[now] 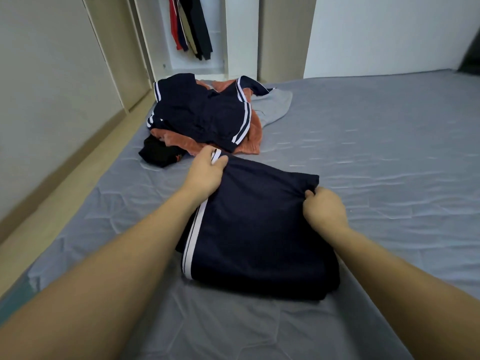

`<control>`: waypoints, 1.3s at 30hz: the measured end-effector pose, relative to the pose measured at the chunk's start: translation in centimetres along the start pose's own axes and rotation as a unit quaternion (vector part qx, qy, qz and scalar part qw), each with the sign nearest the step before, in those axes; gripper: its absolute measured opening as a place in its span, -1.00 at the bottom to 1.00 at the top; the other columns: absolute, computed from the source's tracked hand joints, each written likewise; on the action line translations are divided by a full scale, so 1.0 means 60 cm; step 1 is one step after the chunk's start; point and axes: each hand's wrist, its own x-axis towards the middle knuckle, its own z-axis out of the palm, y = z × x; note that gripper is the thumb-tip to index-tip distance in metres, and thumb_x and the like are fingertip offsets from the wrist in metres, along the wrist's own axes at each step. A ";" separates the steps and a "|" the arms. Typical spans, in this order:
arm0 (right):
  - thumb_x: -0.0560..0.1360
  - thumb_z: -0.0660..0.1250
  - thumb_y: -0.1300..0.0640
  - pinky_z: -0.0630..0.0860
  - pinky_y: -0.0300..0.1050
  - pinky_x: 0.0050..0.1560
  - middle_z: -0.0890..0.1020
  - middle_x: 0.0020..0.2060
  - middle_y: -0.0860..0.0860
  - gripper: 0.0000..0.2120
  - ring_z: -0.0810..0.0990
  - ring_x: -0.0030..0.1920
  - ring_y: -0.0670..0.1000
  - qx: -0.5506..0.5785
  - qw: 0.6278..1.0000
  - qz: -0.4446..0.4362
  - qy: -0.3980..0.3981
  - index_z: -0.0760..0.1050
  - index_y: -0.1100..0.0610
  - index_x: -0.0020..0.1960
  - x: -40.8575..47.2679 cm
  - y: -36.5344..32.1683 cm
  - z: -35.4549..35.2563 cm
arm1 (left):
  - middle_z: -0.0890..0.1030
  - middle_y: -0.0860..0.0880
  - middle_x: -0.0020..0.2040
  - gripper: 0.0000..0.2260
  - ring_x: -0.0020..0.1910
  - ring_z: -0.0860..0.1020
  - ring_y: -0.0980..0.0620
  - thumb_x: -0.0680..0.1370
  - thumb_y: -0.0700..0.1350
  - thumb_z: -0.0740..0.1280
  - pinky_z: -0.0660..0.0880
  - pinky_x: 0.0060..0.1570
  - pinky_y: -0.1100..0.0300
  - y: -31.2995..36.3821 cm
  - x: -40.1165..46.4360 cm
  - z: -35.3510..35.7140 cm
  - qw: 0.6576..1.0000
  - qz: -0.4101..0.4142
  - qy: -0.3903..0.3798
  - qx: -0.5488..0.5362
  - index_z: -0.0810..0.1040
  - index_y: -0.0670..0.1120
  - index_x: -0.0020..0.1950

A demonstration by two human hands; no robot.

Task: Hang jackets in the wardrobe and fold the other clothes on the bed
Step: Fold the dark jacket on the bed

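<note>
Head view: both hands, left (205,175) and right (324,209), pinch navy shorts (254,229) mid-fold on bed (376,152); next, fold over flat

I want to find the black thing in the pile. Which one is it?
Look at the grey bed, then the clothes pile near the wardrobe. The black garment lies at the pile's near-left edge, partly under the orange cloth. Unlike the navy jacket above, it has no white stripes.
</note>
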 end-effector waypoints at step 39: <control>0.42 0.43 0.15 0.59 -0.09 0.06 0.64 0.14 0.08 -0.52 0.64 0.13 0.07 0.444 0.832 -0.176 -0.281 0.45 0.14 0.31 -0.123 -1.006 -0.894 | 0.62 -0.09 0.22 -0.68 0.14 0.62 -0.02 0.61 -0.10 0.27 0.60 -0.02 0.14 0.906 0.221 -0.831 0.909 -0.161 -0.078 -0.377 0.45 -0.04 0.37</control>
